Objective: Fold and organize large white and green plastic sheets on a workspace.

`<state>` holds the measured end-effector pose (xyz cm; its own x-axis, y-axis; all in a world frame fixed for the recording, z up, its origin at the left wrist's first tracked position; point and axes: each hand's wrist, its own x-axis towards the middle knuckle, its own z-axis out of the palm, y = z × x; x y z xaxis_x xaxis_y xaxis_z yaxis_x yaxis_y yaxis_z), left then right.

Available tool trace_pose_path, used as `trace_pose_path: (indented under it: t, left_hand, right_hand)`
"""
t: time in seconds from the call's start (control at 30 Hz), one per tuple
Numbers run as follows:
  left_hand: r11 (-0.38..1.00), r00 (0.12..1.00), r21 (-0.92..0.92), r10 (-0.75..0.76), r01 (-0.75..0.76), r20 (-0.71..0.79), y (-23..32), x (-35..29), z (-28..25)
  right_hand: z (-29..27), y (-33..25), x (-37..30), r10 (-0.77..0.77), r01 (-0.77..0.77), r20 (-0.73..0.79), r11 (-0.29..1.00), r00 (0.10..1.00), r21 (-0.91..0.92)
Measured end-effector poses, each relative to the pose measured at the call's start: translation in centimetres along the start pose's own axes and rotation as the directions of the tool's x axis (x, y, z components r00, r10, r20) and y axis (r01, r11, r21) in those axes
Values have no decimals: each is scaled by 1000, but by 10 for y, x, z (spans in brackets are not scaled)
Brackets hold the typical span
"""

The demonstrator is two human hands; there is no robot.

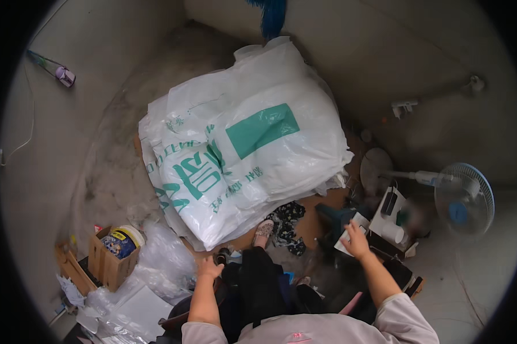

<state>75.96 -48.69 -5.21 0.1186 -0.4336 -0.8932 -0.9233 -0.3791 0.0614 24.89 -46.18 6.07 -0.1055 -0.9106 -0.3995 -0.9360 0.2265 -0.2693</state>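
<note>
My right hand [357,241] reaches forward at the right, its fingers closed on the edge of a white flat thing [345,239], like a card or thin box. Just beyond this hand is an open box [404,250] with a white cylinder [392,232] and a dark oblong thing [389,203] in it. My left hand [209,268] is lower left, thumb spread from the fingers, beside a small dark round thing [221,255]; nothing shows in its grasp. Ahead of both hands lies a large pile of white plastic sacks [321,143] with green print.
A white fan with a blue hub [458,212] stands at the right. On the left are a cardboard box [112,266] holding a yellow-and-blue tub [122,242], and crumpled clear plastic [166,255]. Black patterned cloth [287,221] lies by my foot [263,232]. Walls enclose the far side.
</note>
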Motion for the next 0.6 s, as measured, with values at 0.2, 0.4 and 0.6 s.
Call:
trace_pose_path:
  t: [0.2,0.4,0.6]
  left_hand:
    - [888,882,-273,428,-370,197,66,-52,60]
    - [782,857,350,478,-515,193,138,-163,49]
    - [621,699,323,652,-715,293,146,-179,52]
  right_hand:
    - [92,-8,-183,445,-574,651,819,615,-18]
    - [100,-33,-236,381,-587,510,735,772,339]
    - [95,-85,-280,594,-662,295,687,749,299]
